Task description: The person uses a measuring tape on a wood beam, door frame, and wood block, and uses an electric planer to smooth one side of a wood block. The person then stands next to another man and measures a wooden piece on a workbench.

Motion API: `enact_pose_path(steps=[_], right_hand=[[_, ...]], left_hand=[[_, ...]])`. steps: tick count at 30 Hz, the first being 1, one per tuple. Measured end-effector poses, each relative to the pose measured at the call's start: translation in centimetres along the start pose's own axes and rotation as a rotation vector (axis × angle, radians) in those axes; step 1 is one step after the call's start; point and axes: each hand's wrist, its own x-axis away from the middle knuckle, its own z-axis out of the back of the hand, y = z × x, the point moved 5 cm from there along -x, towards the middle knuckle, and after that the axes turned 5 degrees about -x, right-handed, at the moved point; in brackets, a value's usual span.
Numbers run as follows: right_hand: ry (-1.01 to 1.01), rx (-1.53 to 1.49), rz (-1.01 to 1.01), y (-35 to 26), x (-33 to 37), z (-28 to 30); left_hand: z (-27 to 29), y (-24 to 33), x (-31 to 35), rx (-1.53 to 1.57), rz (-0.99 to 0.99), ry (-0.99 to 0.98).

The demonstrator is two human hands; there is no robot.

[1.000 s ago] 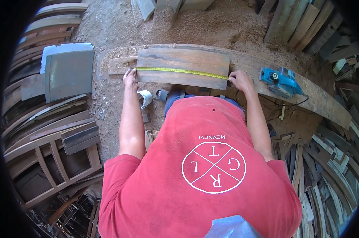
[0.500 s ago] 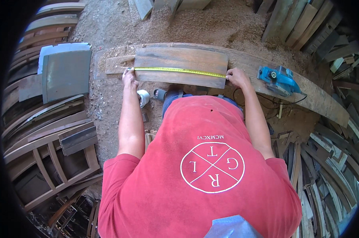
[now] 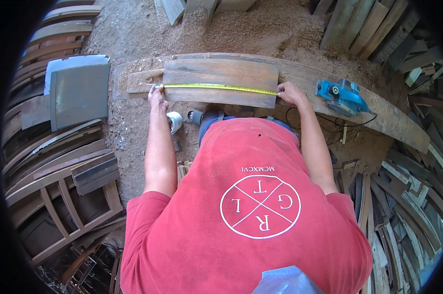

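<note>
A yellow tape measure (image 3: 220,87) is stretched lengthwise across a wide brown wooden board (image 3: 221,73). My left hand (image 3: 157,98) is closed around the tape's case, just past the board's left end. At the right end, the fingers of my right hand (image 3: 291,93) pinch the tape's other end against the board's edge. The board lies flat on a longer, dusty plank (image 3: 393,115). Right of my right hand, a blue electric hand planer (image 3: 341,95) rests on that plank, its dark cord trailing toward me.
Sawdust and shavings cover the ground (image 3: 133,39). A white round container (image 3: 174,121) stands near my left forearm. Stacked boards and a wooden frame (image 3: 67,206) crowd the left side. Timber offcuts (image 3: 397,220) pile up at right, and planks (image 3: 351,24) lean at the far right.
</note>
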Motion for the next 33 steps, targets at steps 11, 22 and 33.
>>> enact_pose_path(steps=[11, 22, 33], right_hand=[[-0.008, -0.038, 0.052, 1.6, -0.9, -0.7], [-0.008, -0.095, -0.03, 0.1, 0.4, 0.1], [0.285, -0.007, -0.147, 3.0, 3.1, 1.6]], left_hand=[[-1.0, 1.3, 2.7, -0.008, -0.01, 0.066], [-1.1, 1.6, 2.8, -0.042, -0.004, -0.015], [-2.6, 3.9, 6.5, -0.46, -0.18, -0.107]])
